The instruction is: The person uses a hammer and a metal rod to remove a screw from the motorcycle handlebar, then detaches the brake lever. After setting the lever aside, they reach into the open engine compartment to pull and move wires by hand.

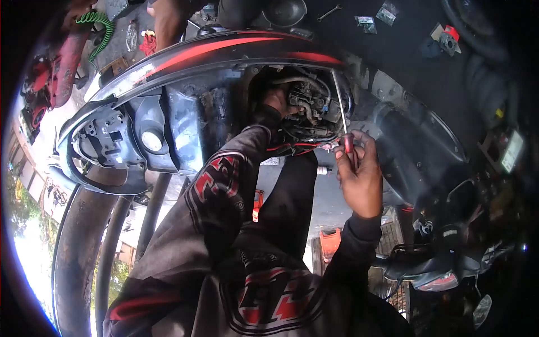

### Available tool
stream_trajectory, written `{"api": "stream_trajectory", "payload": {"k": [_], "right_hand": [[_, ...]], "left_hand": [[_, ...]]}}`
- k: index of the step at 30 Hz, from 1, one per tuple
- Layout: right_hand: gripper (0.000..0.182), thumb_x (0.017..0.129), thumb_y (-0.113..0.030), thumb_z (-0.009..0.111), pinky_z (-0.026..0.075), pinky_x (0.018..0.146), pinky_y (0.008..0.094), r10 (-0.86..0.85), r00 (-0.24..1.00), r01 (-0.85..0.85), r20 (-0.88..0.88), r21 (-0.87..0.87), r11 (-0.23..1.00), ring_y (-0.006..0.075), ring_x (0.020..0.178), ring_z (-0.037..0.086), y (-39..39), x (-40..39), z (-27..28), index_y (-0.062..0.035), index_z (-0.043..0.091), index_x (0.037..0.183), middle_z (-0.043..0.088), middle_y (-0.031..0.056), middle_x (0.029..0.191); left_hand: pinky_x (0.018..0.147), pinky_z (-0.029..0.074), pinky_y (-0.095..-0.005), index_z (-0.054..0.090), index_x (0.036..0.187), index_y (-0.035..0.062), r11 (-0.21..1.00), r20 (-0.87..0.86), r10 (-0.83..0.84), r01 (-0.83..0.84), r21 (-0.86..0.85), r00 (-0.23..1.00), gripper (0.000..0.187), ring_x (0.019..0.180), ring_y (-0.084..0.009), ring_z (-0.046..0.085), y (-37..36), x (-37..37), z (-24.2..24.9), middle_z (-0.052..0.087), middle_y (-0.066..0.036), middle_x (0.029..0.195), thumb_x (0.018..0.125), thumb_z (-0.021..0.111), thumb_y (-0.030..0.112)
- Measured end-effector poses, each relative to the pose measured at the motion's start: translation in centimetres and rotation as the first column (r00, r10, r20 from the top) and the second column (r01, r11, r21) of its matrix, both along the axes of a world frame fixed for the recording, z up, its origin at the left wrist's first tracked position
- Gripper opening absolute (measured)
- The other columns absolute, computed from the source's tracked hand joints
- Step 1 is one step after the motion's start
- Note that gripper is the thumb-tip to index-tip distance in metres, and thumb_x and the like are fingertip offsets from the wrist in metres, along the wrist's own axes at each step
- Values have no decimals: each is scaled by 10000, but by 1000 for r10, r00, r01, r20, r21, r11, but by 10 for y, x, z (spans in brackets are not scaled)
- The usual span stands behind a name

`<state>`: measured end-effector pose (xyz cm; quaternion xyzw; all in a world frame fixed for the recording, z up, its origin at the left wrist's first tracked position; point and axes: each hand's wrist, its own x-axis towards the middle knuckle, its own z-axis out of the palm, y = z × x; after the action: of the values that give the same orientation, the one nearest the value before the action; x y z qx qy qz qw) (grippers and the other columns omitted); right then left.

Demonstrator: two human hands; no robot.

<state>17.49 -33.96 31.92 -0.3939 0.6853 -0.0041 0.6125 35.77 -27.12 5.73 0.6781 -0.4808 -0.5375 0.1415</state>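
My right hand (pixel 361 182) is closed around the dark red handle of a screwdriver (pixel 342 106). Its long metal shaft points away from me, over the right edge of the opening in a scooter's body (pixel 219 49). Inside that opening lies the engine part with hoses (pixel 310 101), grimy and dark. My left hand (pixel 275 101) reaches into the left side of this opening, right against the engine part; most of its fingers are hidden. Red wires (pixel 292 147) run along the near rim.
Across the scooter is another person's leg (pixel 169 22). A metal bowl (pixel 284 12), a wrench (pixel 329 13) and small plastic packets (pixel 366 24) lie on the floor beyond. A red machine (pixel 62 78) with a green coiled hose (pixel 101 25) stands left. Another motorbike (pixel 443 275) is at right.
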Motion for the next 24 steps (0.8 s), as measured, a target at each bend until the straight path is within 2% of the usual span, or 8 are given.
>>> {"api": "stream_trajectory", "payload": {"k": [2, 3, 4, 6, 7, 9, 14, 24], "right_hand": [[436, 895, -110, 627, 532, 747, 367, 313, 883, -412, -349, -260, 873, 345, 849, 693, -6, 11, 10, -17, 463, 1289, 670, 195, 1014], [399, 863, -101, 649, 521, 797, 411, 221, 926, -297, -305, -231, 927, 421, 924, 664, -13, 21, 22, 4, 543, 1233, 667, 233, 1007], [399, 863, -101, 649, 521, 797, 411, 228, 926, -302, -302, -226, 926, 421, 924, 664, -15, 23, 30, 4, 543, 1233, 667, 233, 1007], [359, 892, -85, 646, 501, 824, 329, 308, 908, -364, -285, -168, 916, 195, 938, 665, -17, 22, 43, -7, 588, 1238, 691, 168, 1021], [343, 856, -107, 646, 525, 792, 414, 337, 892, -408, -301, -218, 886, 389, 929, 671, -20, 28, 43, 3, 628, 1180, 678, 241, 988], [352, 853, -123, 645, 526, 791, 420, 391, 857, -473, -336, -208, 856, 391, 927, 667, -24, 41, 26, -1, 629, 1182, 676, 244, 981], [299, 840, -143, 635, 517, 784, 443, 563, 763, -634, -319, -193, 749, 400, 904, 650, -23, 43, -60, -6, 660, 1105, 676, 228, 929], [189, 819, -158, 626, 509, 785, 467, 714, 596, -796, -368, -154, 585, 403, 864, 635, -46, 58, -97, -51, 695, 959, 670, 208, 891]], "left_hand": [[984, 453, -416, 539, 1300, 65, 990, 58, 3, -11, 142, 998, 775, 1142, -354, 577, 6, -1, -11, 606, -182, 1250, 641, 865, 309], [984, 453, -416, 539, 1300, 65, 989, 59, 9, -18, 145, 998, 775, 1142, -354, 577, 6, -1, -13, 606, -182, 1250, 641, 865, 309], [979, 456, -420, 532, 1308, 72, 995, 75, 15, -23, 96, 997, 780, 1138, -356, 578, 8, -2, -13, 608, -184, 1244, 645, 860, 319], [973, 459, -425, 526, 1316, 79, 998, 84, 22, -26, 55, 996, 785, 1135, -357, 579, 8, 0, -8, 609, -186, 1239, 649, 855, 330], [971, 461, -427, 514, 1329, 85, 983, 104, -31, 11, 183, 994, 798, 1141, -362, 575, -1, 1, 1, 605, -190, 1242, 651, 853, 334], [969, 463, -428, 502, 1342, 90, 950, 104, -85, 49, 308, 991, 811, 1146, -367, 570, -4, -2, 7, 602, -195, 1245, 653, 851, 338], [983, 458, -429, 468, 1375, 101, 999, 34, 49, -49, -9, 998, 872, 1172, -384, 550, 7, -1, -6, 591, -207, 1262, 637, 864, 341], [995, 449, -430, 460, 1382, 101, 990, 112, -32, 16, 142, 993, 906, 1190, -389, 537, 0, -2, -1, 560, -219, 1306, 619, 876, 355]]}}
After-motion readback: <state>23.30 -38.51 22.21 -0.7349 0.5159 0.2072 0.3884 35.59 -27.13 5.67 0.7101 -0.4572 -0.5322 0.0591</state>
